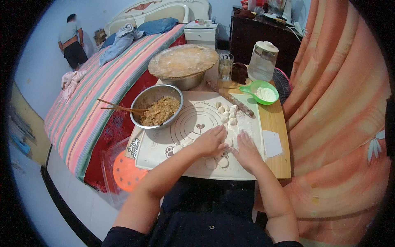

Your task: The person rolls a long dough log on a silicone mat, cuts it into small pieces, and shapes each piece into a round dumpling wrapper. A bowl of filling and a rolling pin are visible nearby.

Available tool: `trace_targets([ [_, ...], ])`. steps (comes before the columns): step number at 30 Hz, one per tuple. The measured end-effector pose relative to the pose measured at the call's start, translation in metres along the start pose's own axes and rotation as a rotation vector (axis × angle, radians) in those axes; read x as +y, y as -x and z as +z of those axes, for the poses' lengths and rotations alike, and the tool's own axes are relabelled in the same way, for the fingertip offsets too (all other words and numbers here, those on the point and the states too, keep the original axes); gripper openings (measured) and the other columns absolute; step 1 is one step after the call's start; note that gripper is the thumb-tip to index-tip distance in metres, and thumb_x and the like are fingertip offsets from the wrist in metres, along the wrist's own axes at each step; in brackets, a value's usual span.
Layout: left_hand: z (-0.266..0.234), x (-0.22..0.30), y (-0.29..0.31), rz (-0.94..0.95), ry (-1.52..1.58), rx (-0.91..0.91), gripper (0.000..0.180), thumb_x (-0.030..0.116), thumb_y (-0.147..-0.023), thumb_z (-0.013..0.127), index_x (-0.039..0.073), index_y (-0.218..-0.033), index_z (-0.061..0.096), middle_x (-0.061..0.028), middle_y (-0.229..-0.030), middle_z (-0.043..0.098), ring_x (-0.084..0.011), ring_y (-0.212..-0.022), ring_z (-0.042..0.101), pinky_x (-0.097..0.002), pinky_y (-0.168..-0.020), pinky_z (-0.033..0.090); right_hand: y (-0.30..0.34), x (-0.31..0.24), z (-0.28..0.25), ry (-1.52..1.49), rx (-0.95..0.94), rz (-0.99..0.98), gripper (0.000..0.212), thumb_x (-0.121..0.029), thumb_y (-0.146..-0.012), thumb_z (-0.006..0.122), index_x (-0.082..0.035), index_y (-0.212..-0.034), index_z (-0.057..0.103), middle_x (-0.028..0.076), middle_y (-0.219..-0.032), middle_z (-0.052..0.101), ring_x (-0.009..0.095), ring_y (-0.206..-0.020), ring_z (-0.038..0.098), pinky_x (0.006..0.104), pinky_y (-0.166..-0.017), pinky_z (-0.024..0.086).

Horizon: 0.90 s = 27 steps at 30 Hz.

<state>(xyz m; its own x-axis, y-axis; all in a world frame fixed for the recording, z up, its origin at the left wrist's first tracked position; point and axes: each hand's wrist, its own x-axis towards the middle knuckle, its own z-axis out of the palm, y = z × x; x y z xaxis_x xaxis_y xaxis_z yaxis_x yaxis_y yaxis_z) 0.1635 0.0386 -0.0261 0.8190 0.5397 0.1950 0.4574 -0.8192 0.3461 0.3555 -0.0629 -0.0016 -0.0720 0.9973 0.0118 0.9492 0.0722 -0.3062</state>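
Note:
My left hand [211, 141] lies over the white pastry mat [187, 109], its fingers stretched out and palm down. Beside it my right hand [247, 153] is also spread flat, fingers pointing away from me. Whatever lies under the palms is hidden. Just beyond my fingers sits a cluster of small dough pieces [227, 113], dusted with flour. A flattened dough round [222, 162] rests on the mat between my hands, closer to me. A rolling pin [238, 104] lies slantwise behind the dough pieces.
A steel bowl of filling [160, 111] with chopsticks [119, 107] stands at left. Behind it, a floury round board [183, 61] covers a basin. A green scoop of flour [263, 92], a glass [225, 66] and a water jug [263, 61] stand at right. Another person [73, 41] stands beyond the bed.

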Motion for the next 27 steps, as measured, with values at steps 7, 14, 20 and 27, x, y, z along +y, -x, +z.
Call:
trace_targets([
  [7, -0.034, 0.005, -0.011, -0.287, 0.422, 0.021, 0.032, 0.013, -0.092, 0.058, 0.004, -0.123, 0.060, -0.0158, -0.127, 0.061, -0.0344, -0.116, 0.058, -0.0402, -0.098, 0.047, -0.011, -0.003, -0.009, -0.839, 0.024, 0.131, 0.036, -0.015, -0.095, 0.055, 0.002, -0.126, 0.060, 0.017, -0.151, 0.040, 0.033, -0.133, 0.046, 0.0377, -0.108, 0.040],
  [14, -0.001, -0.016, -0.051, -0.162, 0.223, 0.278, 0.037, 0.002, -0.080, 0.061, 0.003, -0.117, 0.061, -0.0174, -0.122, 0.062, -0.0380, -0.111, 0.059, -0.0429, -0.094, 0.048, -0.074, 0.013, 0.017, -0.209, 0.369, -0.061, 0.038, -0.005, -0.089, 0.052, -0.003, -0.127, 0.057, 0.017, -0.135, 0.054, 0.036, -0.125, 0.050, 0.0429, -0.105, 0.041],
  [20, 0.004, -0.009, -0.052, -0.128, 0.173, 0.354, 0.023, 0.002, -0.078, 0.060, 0.003, -0.101, 0.061, -0.0159, -0.100, 0.060, -0.0379, -0.095, 0.058, -0.0452, -0.084, 0.049, -0.070, 0.008, 0.012, -0.153, 0.334, 0.031, 0.041, -0.003, -0.082, 0.061, -0.005, -0.122, 0.059, 0.014, -0.120, 0.057, 0.034, -0.115, 0.052, 0.0428, -0.097, 0.045],
  [27, 0.001, -0.010, -0.055, -0.005, -0.111, 0.175, 0.015, 0.007, -0.079, 0.060, 0.005, -0.093, 0.063, -0.0116, -0.096, 0.060, -0.0312, -0.094, 0.061, -0.0407, -0.080, 0.053, -0.069, 0.015, 0.012, -0.138, 0.368, 0.001, 0.033, 0.000, -0.079, 0.061, -0.007, -0.112, 0.063, 0.011, -0.107, 0.061, 0.032, -0.106, 0.056, 0.0409, -0.091, 0.049],
])
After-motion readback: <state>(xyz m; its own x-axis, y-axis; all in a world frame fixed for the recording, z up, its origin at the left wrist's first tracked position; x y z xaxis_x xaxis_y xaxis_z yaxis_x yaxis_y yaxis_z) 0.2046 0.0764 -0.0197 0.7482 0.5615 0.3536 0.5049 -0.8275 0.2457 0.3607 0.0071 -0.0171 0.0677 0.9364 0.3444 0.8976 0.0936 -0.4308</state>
